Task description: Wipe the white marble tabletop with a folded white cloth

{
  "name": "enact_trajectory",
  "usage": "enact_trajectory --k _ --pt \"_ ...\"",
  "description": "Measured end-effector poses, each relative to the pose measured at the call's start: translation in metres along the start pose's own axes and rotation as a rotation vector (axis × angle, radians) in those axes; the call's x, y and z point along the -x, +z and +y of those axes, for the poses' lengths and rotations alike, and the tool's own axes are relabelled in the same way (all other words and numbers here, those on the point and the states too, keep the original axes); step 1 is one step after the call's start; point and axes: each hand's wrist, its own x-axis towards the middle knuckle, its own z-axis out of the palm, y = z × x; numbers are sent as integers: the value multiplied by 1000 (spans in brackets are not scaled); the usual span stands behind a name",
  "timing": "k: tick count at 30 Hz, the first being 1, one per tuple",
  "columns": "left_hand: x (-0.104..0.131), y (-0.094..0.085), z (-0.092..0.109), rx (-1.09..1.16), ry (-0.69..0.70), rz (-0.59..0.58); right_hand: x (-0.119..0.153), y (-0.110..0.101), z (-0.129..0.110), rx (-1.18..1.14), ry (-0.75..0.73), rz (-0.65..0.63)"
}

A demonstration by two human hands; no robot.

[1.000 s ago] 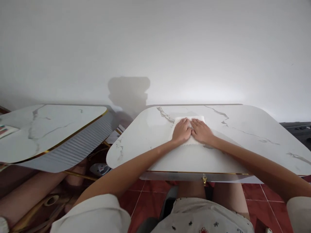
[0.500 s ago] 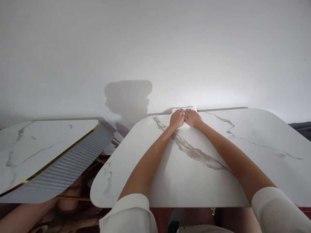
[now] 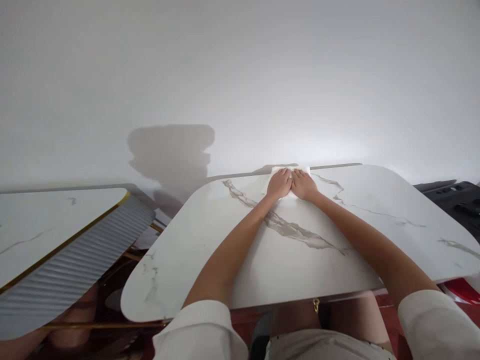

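Observation:
Both arms reach forward over a white marble-patterned table. At its back edge, close to the wall, a folded white cloth, perhaps a paper towel, lies under my hands. My left hand rests flat on the cloth's left part, fingers stretched forward. Beside it, my right hand presses flat on the right part, its fingertips close to those of the left. The palms and the middle of the cloth are hidden beneath the hands.
To the left stands another marble-patterned table with a gold edge and a ribbed grey side. A plain wall rises behind. Black equipment sits past the right end. A person's leg shows under the left table.
The view has turned to the right, showing more of the black equipment. Both hands and the cloth have shifted slightly right along the table's back edge, hands still flat.

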Motion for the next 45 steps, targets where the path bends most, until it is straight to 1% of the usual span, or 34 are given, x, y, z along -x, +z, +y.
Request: enact_trajectory --k 3,6,11,14,17,19,21,23,25,27,29,32,35,38,41,43,45 --pt "24 -9 12 14 46 -24 29 -9 -13 11 -3 4" --pt "57 -23 20 37 69 -46 60 -18 -36 17 -10 2" --pt "123 -55 33 31 6 -68 110 -28 -83 -33 -57 4" --pt "156 -72 48 38 -65 -67 137 -33 -104 -65 -65 -9" --pt "179 -81 70 58 -165 -88 166 -43 -108 -79 -98 -26" --pt "189 -81 88 84 -210 -96 185 -50 -102 -82 -129 -28" --pt "193 -77 105 123 -220 -95 202 -56 -90 -83 -146 -23" --pt "189 -69 119 165 -193 -88 212 -61 -74 -78 -137 -15" --pt "175 -60 127 194 -158 -82 211 -62 -56 -58 -124 -11" --pt "153 -52 129 208 -147 -83 198 -60 -39 -28 -116 -12" --pt "125 -45 124 210 -155 -85 176 -55 -23 -2 -109 -15" --pt "88 -37 107 182 -170 -77 133 -45 -6 8 -100 -25" --pt "59 -31 83 139 -185 -62 90 -34 4 -9 -140 -43" --pt "38 -24 56 95 -203 -49 53 -24 7 -22 -170 -47" --pt "21 -15 33 38 -191 -44 24 -15 8 -36 -168 -42" --pt "11 -9 23 -9 -177 -43 8 -10 11 -47 -168 -36" --pt "1 -3 17 -50 -179 -40 -4 -6 17 -57 -166 -27"
